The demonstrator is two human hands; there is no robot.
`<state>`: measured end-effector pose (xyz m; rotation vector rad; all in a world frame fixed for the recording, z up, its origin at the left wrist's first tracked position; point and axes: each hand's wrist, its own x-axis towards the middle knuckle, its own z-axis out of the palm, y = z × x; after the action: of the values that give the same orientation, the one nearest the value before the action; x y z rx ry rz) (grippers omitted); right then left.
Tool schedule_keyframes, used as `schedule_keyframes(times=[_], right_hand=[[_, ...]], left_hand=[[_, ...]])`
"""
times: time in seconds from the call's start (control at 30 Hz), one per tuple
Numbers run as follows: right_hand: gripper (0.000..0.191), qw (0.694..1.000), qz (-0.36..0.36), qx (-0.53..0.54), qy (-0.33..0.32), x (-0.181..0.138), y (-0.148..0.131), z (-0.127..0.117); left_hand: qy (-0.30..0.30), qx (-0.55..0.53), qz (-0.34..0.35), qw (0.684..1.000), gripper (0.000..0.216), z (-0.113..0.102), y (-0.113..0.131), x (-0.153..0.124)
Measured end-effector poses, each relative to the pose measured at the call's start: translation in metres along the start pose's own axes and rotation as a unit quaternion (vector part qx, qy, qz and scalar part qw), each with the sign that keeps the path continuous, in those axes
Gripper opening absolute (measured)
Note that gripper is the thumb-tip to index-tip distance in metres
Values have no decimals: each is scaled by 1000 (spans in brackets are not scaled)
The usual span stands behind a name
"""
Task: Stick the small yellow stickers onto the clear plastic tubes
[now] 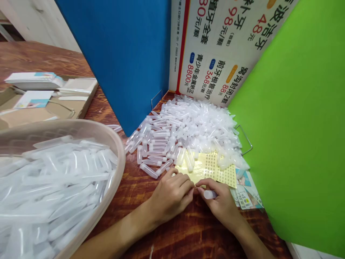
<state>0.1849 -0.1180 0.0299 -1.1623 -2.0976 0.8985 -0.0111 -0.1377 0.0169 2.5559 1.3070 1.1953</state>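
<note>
My left hand (172, 194) and my right hand (219, 199) meet fingertip to fingertip low in the middle of the wooden table (167, 237). A small clear plastic tube (210, 194) lies in my right hand, held between thumb and fingers. My left hand's fingers are curled and pinch at the edge of a yellow sticker sheet (210, 169) lying just beyond both hands; what they pinch is too small to tell. Behind the sheet is a large heap of clear capped tubes (185, 129).
A big translucent basin (115, 144) full of tubes fills the lower left. A blue divider (121, 54), a printed poster board (215, 46) and a green divider (296, 126) wall in the back and right. Cardboard boxes and booklets (40, 97) lie at far left. Leaflets (246, 194) lie beside my right hand.
</note>
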Motion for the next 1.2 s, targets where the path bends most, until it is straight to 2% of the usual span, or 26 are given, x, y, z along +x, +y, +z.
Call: schedule_keyframes(times=[0.97, 1.2], right_hand=[[18, 999, 0, 17, -32, 0, -1, -2], [22, 1000, 10, 23, -13, -1, 2, -1]], left_hand=[[-12, 7, -21, 1000, 16, 2, 0, -2], [-1, -49, -52, 997, 11, 0, 0, 0]])
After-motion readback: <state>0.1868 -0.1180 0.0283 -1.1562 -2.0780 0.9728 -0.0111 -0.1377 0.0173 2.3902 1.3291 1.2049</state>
